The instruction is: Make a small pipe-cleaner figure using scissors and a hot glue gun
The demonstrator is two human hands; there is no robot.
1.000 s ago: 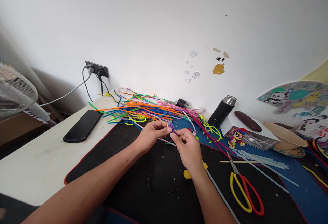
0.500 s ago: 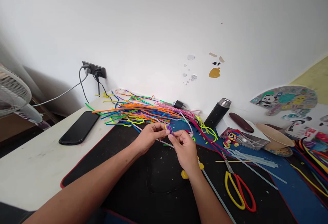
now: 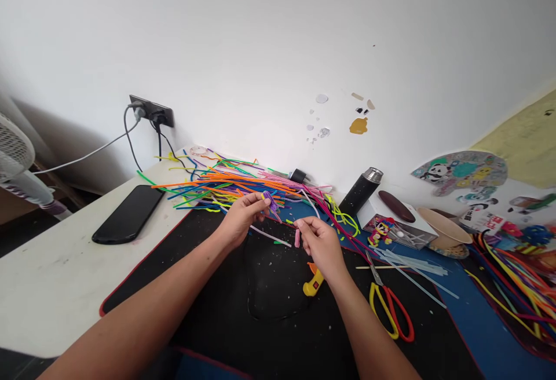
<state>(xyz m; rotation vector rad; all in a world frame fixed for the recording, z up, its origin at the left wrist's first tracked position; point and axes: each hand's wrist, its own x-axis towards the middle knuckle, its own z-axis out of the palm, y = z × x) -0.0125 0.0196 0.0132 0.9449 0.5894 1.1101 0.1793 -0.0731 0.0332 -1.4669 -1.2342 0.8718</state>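
My left hand (image 3: 244, 216) pinches a small purple pipe-cleaner piece (image 3: 270, 199) above the back of the black mat (image 3: 278, 293). To its right, my right hand (image 3: 319, 242) has its thumb and fingers closed on a small pink piece (image 3: 297, 237) that hangs down. The two hands are apart. A yellow glue gun (image 3: 313, 283) with an orange part lies on the mat below my right hand, partly covered by that forearm. Just behind the hands spreads a heap of coloured pipe cleaners (image 3: 234, 180).
Scissors (image 3: 393, 307), translucent glue sticks (image 3: 417, 267), a small colourful figure (image 3: 381, 231), a black bottle (image 3: 361, 190), a white box (image 3: 406, 223) and a bowl (image 3: 443, 228) are on the right. A black phone-like slab (image 3: 129, 215) lies left; a fan (image 3: 15, 151) stands beyond.
My hands have moved apart, the left with the purple piece, the right with a pink piece now visible. More of the glue gun shows. The view has shifted slightly right.
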